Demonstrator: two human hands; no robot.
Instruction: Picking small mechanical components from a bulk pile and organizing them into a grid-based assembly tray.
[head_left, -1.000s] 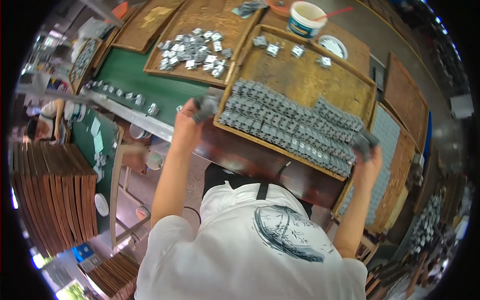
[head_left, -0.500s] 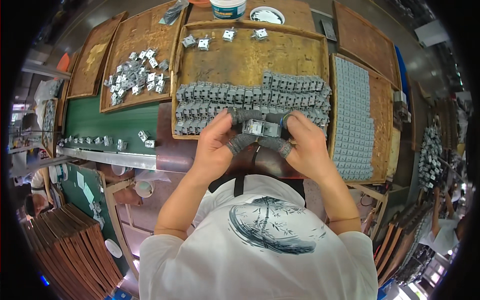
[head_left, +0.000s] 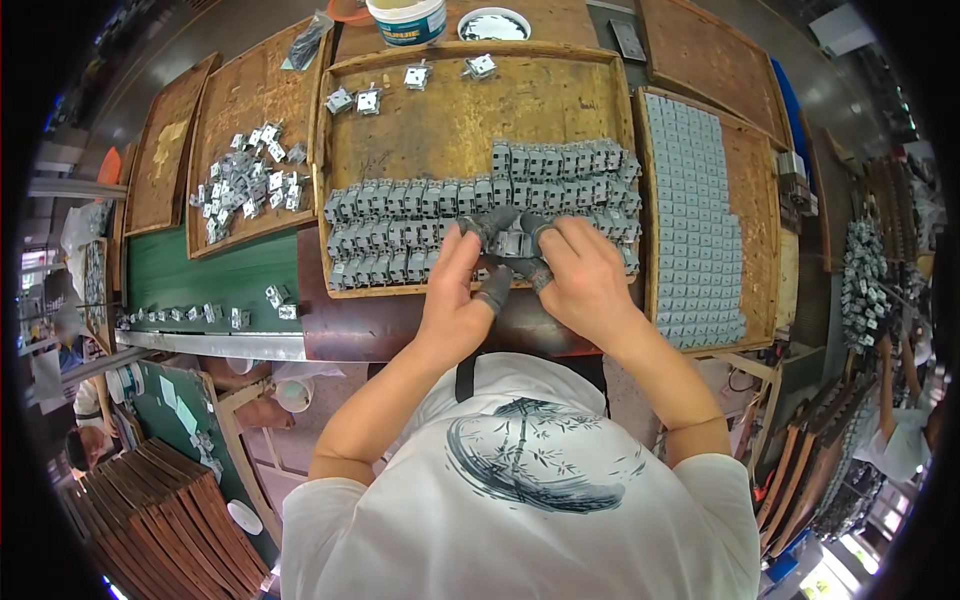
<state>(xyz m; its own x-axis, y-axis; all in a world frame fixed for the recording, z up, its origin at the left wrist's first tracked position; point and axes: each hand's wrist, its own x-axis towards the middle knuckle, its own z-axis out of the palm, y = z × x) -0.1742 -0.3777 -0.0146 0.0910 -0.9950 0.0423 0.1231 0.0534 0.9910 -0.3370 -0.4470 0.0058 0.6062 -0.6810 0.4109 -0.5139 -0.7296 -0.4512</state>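
Grey part (head_left: pixel 513 243) pinched between left hand (head_left: pixel 456 292) and right hand (head_left: pixel 592 280)
Covered fingertips (head_left: pixel 494 221) grip it near the front edge of the wooden tray (head_left: pixel 440 115); beyond the back edge, a white tub (head_left: pixel 393 9) bears lettering on a teal label (head_left: pixel 412 29).

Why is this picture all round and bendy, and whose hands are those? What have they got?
A fisheye camera on a person's head looks down and bends straight edges. There's no robot: the left hand and right hand are the person's own, with dark wraps on some fingers. Together they hold a small grey part near a wooden tray. In that tray, more grey parts stand in rows, and four loose pieces lie by the far edge. Another tray on the right holds many grey pieces.
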